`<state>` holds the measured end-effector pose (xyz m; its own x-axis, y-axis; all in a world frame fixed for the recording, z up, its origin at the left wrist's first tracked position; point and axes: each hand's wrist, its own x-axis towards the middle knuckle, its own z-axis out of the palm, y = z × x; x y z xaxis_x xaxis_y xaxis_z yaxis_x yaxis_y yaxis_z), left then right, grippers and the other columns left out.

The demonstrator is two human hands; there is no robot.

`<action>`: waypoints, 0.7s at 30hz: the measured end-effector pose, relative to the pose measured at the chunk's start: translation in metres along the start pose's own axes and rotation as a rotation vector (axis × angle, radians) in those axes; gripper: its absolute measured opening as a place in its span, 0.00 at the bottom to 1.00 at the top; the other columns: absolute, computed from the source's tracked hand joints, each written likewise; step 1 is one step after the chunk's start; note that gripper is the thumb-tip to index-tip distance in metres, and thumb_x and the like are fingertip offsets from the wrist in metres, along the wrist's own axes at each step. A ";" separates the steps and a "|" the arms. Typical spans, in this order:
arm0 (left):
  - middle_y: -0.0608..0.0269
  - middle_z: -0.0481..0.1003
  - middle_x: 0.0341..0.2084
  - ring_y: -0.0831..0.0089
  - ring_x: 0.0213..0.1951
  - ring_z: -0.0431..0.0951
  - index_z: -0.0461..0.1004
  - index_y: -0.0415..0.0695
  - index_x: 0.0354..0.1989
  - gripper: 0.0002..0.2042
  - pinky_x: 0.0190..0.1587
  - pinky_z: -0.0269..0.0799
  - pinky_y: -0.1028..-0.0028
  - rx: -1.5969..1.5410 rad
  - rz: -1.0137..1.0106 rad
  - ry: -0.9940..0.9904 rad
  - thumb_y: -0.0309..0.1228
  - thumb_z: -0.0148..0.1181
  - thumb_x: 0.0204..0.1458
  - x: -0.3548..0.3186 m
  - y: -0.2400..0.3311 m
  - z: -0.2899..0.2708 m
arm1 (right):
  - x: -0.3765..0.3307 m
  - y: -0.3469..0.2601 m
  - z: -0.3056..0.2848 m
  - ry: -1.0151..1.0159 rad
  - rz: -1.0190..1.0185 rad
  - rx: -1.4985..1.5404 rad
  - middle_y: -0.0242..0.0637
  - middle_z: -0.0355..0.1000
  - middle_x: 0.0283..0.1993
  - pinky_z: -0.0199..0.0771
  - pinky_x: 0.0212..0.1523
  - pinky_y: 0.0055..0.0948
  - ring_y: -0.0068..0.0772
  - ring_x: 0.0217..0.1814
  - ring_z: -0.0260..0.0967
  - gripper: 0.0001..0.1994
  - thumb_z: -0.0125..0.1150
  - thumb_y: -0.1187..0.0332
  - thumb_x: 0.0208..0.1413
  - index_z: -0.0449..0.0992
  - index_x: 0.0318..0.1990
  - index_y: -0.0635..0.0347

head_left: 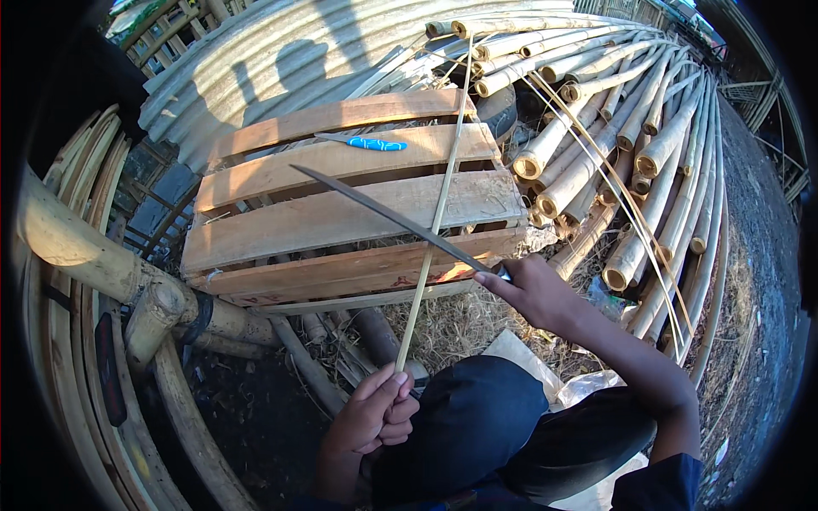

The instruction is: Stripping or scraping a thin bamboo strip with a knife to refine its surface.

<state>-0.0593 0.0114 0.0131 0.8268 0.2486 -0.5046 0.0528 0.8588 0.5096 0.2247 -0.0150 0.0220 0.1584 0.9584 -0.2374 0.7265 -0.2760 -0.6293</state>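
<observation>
Slatted crate (281,223): wooden, middle of the frame
Small knife (375,144): blue-handled, lying on the crate
Corrugated sheet (196,111): pale, partly sunlit, upper left
Bamboo poles (669,140): piled, cut ends showing, upper right
Bamboo rail (77,243): thick, left side
Dry straw (452,328): just below the crate, near frame centre

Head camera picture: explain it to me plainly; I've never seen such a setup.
There is no machine here, just a person working bare-handed. A wide camera worn on the head looks down, so straight edges bend near the rim. The left hand holds a thin pale strip. The right hand grips a long dark-bladed knife, which crosses the strip in view; whether they touch is hard to tell. Beyond them, a small blue-handled knife lies on a slatted wooden crate, and bamboo poles are piled to the right.
</observation>
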 end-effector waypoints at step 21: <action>0.76 0.48 0.12 0.87 0.09 0.42 0.58 0.50 0.33 0.11 0.11 0.37 0.82 0.031 0.127 0.226 0.39 0.35 0.67 0.028 -0.014 0.033 | 0.012 0.003 0.016 -0.031 -0.288 -0.194 0.49 0.66 0.15 0.72 0.30 0.46 0.54 0.24 0.71 0.34 0.46 0.37 0.56 0.73 0.24 0.67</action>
<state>-0.0185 -0.0086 0.0146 0.6820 0.4505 -0.5761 -0.0235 0.8008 0.5984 0.2180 -0.0050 0.0057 -0.0900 0.9914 -0.0948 0.8525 0.0274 -0.5221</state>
